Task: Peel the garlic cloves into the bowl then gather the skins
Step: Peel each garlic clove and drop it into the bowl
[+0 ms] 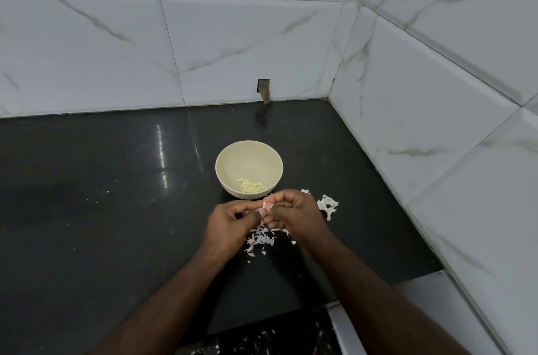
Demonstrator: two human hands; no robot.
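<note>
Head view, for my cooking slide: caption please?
Both hands pinch a garlic clove near the bowl.

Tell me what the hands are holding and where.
A small garlic clove, pinched between the fingertips of the left hand and right hand, just before the bowl.

Counter (102,209): glossy black, faint pale specks, white streaks of reflected light; wall tiles (233,43): white with grey-green marble veining and thin grey grout lines, one small dark brown notch (264,90) at the base of the back wall. Bowl (233,162): plain cream, no pattern, containing pale yellow peeled cloves (251,185); the clove (264,204) pinched between the two hands is pale yellowish-cream. Skins: white with a faint lilac-grey tint, one scatter (262,239) under the hands and a whiter clump (328,205) at right, both sharply contrasted against the black.
</note>
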